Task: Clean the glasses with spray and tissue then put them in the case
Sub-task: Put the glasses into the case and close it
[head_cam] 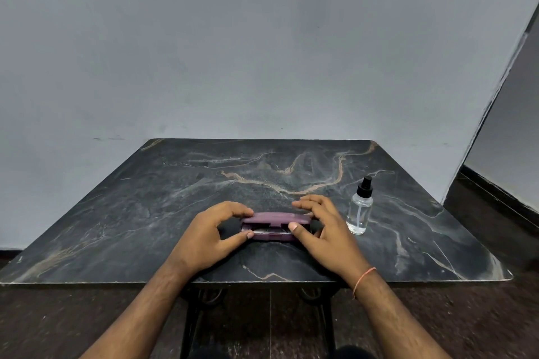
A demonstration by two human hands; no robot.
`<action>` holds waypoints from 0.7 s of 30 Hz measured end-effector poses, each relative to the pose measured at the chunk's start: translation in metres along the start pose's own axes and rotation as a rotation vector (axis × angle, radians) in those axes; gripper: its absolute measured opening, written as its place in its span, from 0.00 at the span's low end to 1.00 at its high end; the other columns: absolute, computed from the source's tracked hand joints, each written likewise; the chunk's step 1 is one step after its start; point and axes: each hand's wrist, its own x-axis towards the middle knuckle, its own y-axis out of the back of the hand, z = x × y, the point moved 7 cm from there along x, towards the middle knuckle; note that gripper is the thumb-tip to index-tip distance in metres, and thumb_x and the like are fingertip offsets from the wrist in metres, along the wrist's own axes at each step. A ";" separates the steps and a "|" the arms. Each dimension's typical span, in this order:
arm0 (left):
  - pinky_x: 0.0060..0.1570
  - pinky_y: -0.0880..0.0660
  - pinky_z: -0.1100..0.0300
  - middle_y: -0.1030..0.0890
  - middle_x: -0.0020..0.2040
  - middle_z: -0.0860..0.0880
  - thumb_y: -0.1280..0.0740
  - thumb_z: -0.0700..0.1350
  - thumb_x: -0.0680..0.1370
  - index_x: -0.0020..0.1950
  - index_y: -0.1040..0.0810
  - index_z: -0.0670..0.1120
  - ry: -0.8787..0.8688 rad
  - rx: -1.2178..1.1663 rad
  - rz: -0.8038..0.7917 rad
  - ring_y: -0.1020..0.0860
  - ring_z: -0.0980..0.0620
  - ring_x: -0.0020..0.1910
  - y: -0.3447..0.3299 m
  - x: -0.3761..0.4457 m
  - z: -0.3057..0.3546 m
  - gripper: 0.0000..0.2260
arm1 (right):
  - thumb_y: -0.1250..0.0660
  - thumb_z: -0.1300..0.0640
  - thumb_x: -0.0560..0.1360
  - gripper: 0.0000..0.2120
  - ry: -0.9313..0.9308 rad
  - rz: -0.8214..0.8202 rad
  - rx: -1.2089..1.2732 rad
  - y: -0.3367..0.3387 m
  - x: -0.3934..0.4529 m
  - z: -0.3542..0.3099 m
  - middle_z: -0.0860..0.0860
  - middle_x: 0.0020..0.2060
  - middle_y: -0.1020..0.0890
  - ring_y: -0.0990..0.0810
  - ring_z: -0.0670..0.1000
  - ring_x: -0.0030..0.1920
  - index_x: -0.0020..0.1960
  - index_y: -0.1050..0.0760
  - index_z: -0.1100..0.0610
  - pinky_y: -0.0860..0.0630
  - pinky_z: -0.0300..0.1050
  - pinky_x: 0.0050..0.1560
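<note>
The purple glasses case [275,226] sits on the bench [145,213] near its front edge, dead centre between both hands, w/ its long axis running left-right across the person's front. Left hand [208,234] holds the case's left end: fingers curled over the lid, thumb pressed at the front seam. Right hand [320,227] mirrors it on the right end, thumb tip at the seam, fingers arched over the top & partly lifted. Neither hand is nearer; each has its own end.

Case looks like a hard clamshell, lid cracked open a sliver toward the person. Something pale & thin shows in the gap, probably the glasses or a tissue, can't tell which. My guess: the next move is a thumb push at that seam, either to open or to snap shut.

Clear spray bottle [360,210] w/ black nozzle stands upright just right of the right hand, not touching it.
</note>
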 end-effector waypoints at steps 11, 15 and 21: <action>0.67 0.20 0.55 0.14 0.63 0.64 0.19 0.48 0.78 0.55 0.11 0.57 0.014 -0.004 0.008 0.18 0.64 0.65 0.000 0.000 0.004 0.08 | 0.19 0.53 0.76 0.15 -0.033 -0.048 0.030 -0.004 -0.001 0.001 0.38 0.61 0.16 0.17 0.38 0.59 0.61 0.15 0.44 0.22 0.34 0.58; 0.70 0.23 0.57 0.14 0.64 0.64 0.20 0.47 0.78 0.55 0.12 0.60 0.062 -0.053 -0.015 0.19 0.66 0.67 -0.003 0.001 -0.001 0.09 | 0.20 0.51 0.76 0.18 -0.079 -0.062 0.038 -0.004 -0.001 0.004 0.37 0.57 0.13 0.16 0.37 0.57 0.64 0.16 0.44 0.20 0.35 0.60; 0.68 0.21 0.59 0.15 0.65 0.65 0.23 0.57 0.78 0.60 0.16 0.61 0.120 -0.130 -0.074 0.17 0.64 0.66 -0.010 0.002 -0.012 0.11 | 0.20 0.50 0.76 0.17 -0.112 -0.071 0.031 -0.004 0.000 0.006 0.36 0.56 0.13 0.15 0.38 0.57 0.64 0.16 0.42 0.19 0.40 0.62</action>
